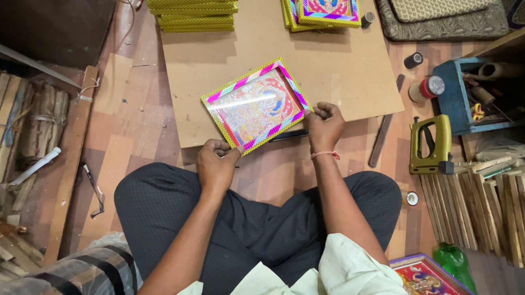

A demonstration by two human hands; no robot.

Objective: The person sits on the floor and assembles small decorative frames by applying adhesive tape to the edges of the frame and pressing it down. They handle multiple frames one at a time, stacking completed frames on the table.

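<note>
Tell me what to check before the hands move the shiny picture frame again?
1. Left hand grips the picture frame at its near corner: ok.
2. Right hand grips the other near corner: ok.
3. Frame held level: not ok, tilted.
4. Bare spot on the board beyond the frame: ok.
5. Staple gun clear of the hands: ok.
6. Glass free of cracks: cannot tell, glare.

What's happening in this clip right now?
A person sits cross-legged on the floor, holding a framed picture by its near edge with both hands: left hand at one corner, right hand at the other. The frame is tilted over a brown board. Stacks of similar frames lie at the board's far end, and a staple gun sits to the right.
</note>
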